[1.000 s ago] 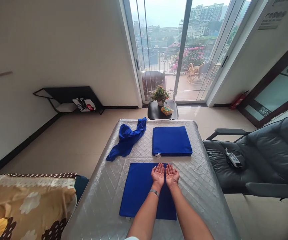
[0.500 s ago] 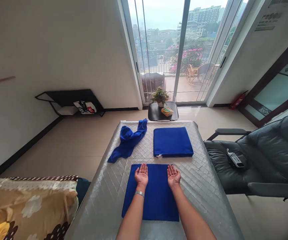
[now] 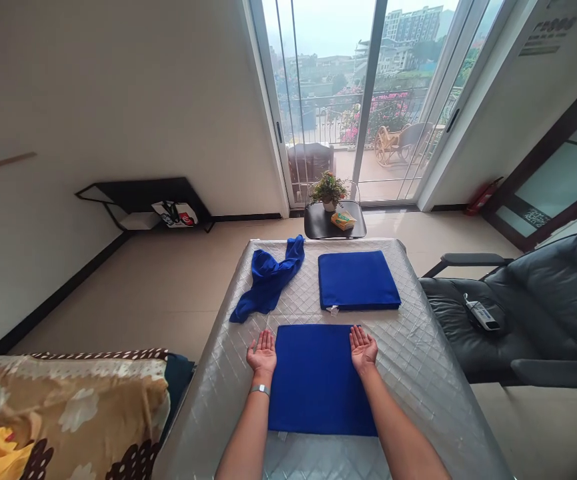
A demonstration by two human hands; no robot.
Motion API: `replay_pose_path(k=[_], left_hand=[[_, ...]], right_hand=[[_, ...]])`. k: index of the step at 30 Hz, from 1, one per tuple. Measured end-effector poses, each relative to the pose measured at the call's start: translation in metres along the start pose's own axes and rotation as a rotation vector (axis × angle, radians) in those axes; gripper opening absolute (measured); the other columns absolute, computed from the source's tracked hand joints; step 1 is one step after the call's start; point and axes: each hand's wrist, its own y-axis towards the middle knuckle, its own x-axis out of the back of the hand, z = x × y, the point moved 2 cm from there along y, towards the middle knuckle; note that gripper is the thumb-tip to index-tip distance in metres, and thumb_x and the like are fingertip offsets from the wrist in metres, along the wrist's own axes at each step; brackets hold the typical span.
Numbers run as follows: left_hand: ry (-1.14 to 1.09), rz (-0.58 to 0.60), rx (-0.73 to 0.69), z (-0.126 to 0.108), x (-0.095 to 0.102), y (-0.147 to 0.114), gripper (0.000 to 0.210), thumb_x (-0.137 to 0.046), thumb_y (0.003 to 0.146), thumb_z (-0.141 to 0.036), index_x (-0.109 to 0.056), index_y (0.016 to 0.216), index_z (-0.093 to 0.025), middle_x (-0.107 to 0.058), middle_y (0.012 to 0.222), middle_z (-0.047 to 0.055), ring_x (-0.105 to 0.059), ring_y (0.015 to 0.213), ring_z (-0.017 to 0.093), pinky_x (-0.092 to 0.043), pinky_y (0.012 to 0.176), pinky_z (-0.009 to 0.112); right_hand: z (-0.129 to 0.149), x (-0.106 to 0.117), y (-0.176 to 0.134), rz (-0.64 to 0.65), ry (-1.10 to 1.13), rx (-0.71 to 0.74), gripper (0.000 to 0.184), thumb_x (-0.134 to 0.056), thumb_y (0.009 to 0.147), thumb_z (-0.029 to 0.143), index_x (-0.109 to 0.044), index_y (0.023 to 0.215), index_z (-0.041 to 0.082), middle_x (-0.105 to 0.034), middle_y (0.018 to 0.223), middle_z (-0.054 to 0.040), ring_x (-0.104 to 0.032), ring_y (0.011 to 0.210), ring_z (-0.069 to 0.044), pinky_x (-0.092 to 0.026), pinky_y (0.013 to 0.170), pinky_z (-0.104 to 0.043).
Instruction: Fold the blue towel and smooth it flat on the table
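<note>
A flat, squarish blue folded cloth lies on the silver quilted surface in front of me. My left hand, palm up with its fingers stretched out, is just beside the cloth's left edge and holds nothing. My right hand is also palm up and open, at the cloth's far right corner and partly over its right edge. Farther back rests a neat stack of folded blue cloth with a small white label at its near corner. Left of the stack lies a crumpled blue cloth.
The silver quilted bed carries all the cloths. Beyond it stands a black folding chair with a potted plant and a yellow packet. A dark padded armchair is at right, a patterned blanket at left.
My left hand has moved left, from on top of the near cloth to beside its left edge. My right hand stays by the right edge. The whole view has shifted slightly.
</note>
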Motion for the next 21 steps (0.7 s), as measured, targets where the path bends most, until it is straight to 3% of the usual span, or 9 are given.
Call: replay_pose_path(k=[3,6,10,14,16,18,21], left_hand=[[-0.023,0.043,0.022,-0.001,0.0,-0.013,0.043,-0.048,0.087,-0.024,-0.061,0.127,-0.014,-0.068,0.127,0.013,-0.063,0.12,0.02,-0.056,0.095,0.032],[-0.03,0.106,0.104,0.023,-0.007,-0.028,0.042,-0.046,0.087,-0.022,-0.063,0.126,-0.014,-0.069,0.123,0.014,-0.063,0.12,0.022,-0.056,0.096,0.036],[-0.011,0.185,0.291,0.098,-0.031,-0.048,0.04,-0.048,0.088,-0.021,-0.065,0.123,-0.015,-0.069,0.124,0.015,-0.063,0.12,0.024,-0.055,0.097,0.041],[-0.003,0.203,0.439,0.19,-0.054,-0.066,0.035,-0.053,0.086,-0.025,-0.068,0.116,-0.013,-0.068,0.123,0.017,-0.065,0.118,0.025,-0.056,0.095,0.038],[0.004,0.188,0.481,0.224,-0.059,-0.071,0.034,-0.054,0.086,-0.026,-0.069,0.114,-0.013,-0.068,0.122,0.018,-0.067,0.114,0.025,-0.058,0.091,0.036],[0.009,0.169,0.501,0.244,-0.059,-0.072,0.033,-0.052,0.086,-0.027,-0.069,0.112,-0.014,-0.069,0.121,0.018,-0.068,0.111,0.023,-0.059,0.088,0.034],[0.006,0.171,0.501,0.251,-0.053,-0.069,0.034,-0.05,0.088,-0.028,-0.069,0.112,-0.014,-0.068,0.122,0.018,-0.068,0.111,0.022,-0.058,0.088,0.032]], right_hand=[[-0.001,-0.002,-0.002,-0.01,0.008,0.015,0.034,-0.043,0.087,0.028,-0.064,0.111,0.017,-0.074,0.109,-0.0075,-0.07,0.104,-0.015,-0.056,0.093,-0.031],[-0.001,-0.004,-0.003,-0.018,0.012,0.027,0.033,-0.042,0.087,0.027,-0.064,0.111,0.017,-0.074,0.109,-0.007,-0.07,0.103,-0.014,-0.056,0.092,-0.03],[-0.001,-0.003,-0.003,-0.01,0.012,0.029,0.034,-0.042,0.087,0.027,-0.064,0.111,0.016,-0.073,0.112,-0.008,-0.07,0.104,-0.014,-0.056,0.094,-0.031],[-0.001,0.0,-0.002,0.028,0.013,0.009,0.034,-0.046,0.087,0.027,-0.065,0.112,0.014,-0.072,0.115,-0.0107,-0.069,0.107,-0.016,-0.054,0.096,-0.03],[-0.001,0.002,0.0,0.048,0.018,0.001,0.034,-0.046,0.087,0.028,-0.065,0.112,0.014,-0.071,0.118,-0.0113,-0.068,0.108,-0.016,-0.054,0.098,-0.03],[-0.001,0.003,0.002,0.061,0.027,-0.002,0.035,-0.044,0.088,0.028,-0.064,0.113,0.015,-0.071,0.119,-0.0107,-0.068,0.109,-0.016,-0.053,0.099,-0.031],[-0.001,0.005,0.004,0.084,0.039,-0.01,0.034,-0.044,0.088,0.027,-0.064,0.114,0.017,-0.071,0.119,-0.0092,-0.068,0.11,-0.016,-0.053,0.101,-0.034]])
